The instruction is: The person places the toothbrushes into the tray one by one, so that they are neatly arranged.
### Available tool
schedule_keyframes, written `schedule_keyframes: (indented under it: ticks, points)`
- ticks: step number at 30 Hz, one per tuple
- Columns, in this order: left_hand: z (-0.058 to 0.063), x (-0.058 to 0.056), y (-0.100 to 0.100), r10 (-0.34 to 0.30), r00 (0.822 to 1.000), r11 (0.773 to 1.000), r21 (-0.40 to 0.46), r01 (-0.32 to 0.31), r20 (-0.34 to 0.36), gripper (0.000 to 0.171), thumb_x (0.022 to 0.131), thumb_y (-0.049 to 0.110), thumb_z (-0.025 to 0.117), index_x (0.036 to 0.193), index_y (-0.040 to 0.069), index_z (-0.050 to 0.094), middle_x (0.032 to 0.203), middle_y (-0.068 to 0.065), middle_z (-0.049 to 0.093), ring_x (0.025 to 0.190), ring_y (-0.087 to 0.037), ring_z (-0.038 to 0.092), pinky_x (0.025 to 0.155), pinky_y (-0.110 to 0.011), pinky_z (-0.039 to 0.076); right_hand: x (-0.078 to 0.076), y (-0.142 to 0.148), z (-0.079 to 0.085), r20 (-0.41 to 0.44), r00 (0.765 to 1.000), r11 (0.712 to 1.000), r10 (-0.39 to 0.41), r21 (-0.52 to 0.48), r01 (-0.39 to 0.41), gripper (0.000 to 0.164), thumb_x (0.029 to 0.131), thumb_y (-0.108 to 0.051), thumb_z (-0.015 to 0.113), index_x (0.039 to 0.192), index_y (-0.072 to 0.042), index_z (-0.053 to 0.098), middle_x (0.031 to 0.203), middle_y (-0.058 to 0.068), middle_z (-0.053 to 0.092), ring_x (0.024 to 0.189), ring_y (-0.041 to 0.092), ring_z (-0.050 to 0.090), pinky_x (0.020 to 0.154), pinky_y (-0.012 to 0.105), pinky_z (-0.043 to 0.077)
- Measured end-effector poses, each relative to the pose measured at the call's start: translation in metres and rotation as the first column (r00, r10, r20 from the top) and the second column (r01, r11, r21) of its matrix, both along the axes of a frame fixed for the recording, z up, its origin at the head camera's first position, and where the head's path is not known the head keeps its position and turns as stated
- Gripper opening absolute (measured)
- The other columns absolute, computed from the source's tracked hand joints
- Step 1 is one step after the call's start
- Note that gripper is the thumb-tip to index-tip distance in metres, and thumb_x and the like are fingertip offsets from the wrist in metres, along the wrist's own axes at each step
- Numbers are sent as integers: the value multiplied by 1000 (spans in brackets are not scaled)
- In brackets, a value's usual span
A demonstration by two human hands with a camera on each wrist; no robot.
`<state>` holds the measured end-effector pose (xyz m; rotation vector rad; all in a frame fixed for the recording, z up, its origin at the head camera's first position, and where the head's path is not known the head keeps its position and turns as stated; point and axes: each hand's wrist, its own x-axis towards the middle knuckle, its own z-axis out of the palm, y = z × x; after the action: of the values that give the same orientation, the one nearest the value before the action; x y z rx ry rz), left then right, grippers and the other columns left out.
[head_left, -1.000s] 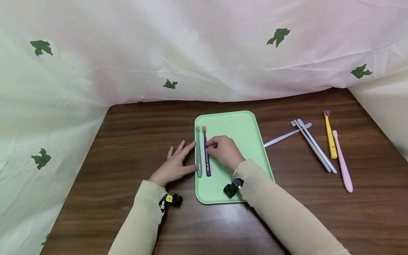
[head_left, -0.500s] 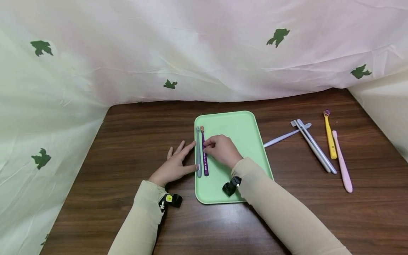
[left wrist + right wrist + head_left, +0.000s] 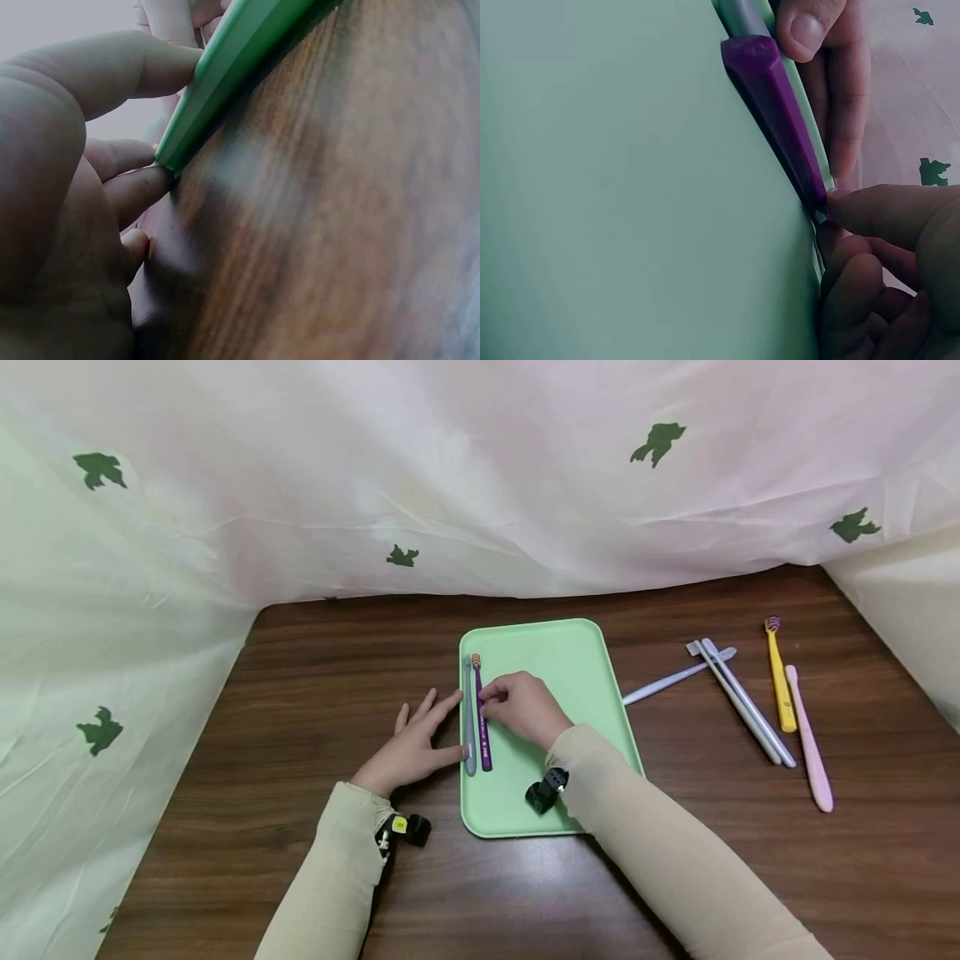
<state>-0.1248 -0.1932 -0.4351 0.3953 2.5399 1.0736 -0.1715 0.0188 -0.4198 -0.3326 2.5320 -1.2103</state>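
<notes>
A purple toothbrush [image 3: 484, 747] with orange bristles lies lengthwise on the green tray [image 3: 562, 668], just right of a grey toothbrush [image 3: 470, 727] along the tray's left side. My right hand [image 3: 528, 710] pinches the purple handle between thumb and fingers near its middle. In the right wrist view the handle end of the purple toothbrush [image 3: 776, 90] points away from that pinch. My left hand [image 3: 408, 756] has its fingers spread at the tray's left rim, and its thumb reaches over the rim to the grey handle. The left wrist view shows its fingertips against the tray wall [image 3: 225, 75].
Right of the tray lie a light blue toothbrush [image 3: 660, 686], two grey-blue toothbrushes [image 3: 750, 710] crossing over its end, a yellow toothbrush [image 3: 780, 685] and a pink toothbrush [image 3: 810, 743]. White cloth [image 3: 495, 485] hangs behind the wooden table [image 3: 337, 660].
My right hand has shifted the purple toothbrush slightly left, closer beside the grey one. The left hand has kept its place at the rim.
</notes>
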Motion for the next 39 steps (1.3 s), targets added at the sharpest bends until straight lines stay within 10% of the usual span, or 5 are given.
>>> schedule_keyframes:
  ticks: [39]
  points:
    - [4,1,1,7,1000,1000,6,-7,22,78,93,27,65,161,24,27,164,-1,28,154,-17,-1,120,-46,-14,29,44,18,6,999,990,-35,-139,35,25,95,-27,66,112,-9,71,89,2,69,69,18,65,68,33,51]
